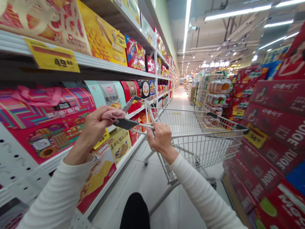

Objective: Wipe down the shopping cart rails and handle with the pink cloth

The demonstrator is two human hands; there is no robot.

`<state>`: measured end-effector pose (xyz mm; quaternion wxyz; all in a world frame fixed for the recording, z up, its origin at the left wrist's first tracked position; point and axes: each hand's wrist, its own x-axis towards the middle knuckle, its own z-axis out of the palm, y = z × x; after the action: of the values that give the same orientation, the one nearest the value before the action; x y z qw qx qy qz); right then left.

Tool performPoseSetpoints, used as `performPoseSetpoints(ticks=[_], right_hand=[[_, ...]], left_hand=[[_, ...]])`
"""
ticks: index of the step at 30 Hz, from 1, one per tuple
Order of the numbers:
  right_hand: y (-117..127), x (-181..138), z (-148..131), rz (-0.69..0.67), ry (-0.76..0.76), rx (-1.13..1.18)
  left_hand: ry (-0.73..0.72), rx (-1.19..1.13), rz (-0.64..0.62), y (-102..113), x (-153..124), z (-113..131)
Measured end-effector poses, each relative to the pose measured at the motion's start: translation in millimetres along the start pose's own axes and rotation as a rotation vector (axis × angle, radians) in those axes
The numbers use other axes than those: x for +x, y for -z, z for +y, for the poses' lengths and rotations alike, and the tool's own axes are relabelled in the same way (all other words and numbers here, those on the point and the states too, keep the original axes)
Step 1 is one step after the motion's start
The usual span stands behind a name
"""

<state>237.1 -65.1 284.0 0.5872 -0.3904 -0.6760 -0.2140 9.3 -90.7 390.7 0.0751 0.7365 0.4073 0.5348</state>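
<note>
My left hand (94,124) is closed around a crumpled pink cloth (112,115). The cloth touches a dark grey plastic piece (125,123) at the end of the metal shopping cart (209,134). With its fingers wrapped round, my right hand (160,137) grips a metal bar of the cart near that same end. The cart's wire basket stretches away to the right and has no goods visible inside it. Both forearms wear white ribbed sleeves.
Shelves on the left hold boxed snacks, among them a pink striped gift box (59,117), with a yellow price tag (53,57) above. Stacked red juice cartons (274,121) stand close to the cart's right side. A tiled aisle (182,97) runs ahead past bottled goods (216,92).
</note>
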Motion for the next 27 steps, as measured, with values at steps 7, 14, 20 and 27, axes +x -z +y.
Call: performPoseSetpoints(ticks=[7, 14, 20, 27], right_hand=[[-5, -4, 2, 0.159, -0.007, 0.086], [21, -7, 8, 0.181, 0.007, 0.15], [41, -12, 22, 0.161, -0.013, 0.22], [56, -17, 44, 0.173, -0.055, 0.247]], left_hand=[[-0.089, -0.051, -0.092, 8, -7, -1], [-0.316, -0.143, -0.146, -8, -9, 10], [-0.292, -0.057, -0.105, -34, 14, -3], [-0.025, -0.218, -0.096, -60, 42, -33]])
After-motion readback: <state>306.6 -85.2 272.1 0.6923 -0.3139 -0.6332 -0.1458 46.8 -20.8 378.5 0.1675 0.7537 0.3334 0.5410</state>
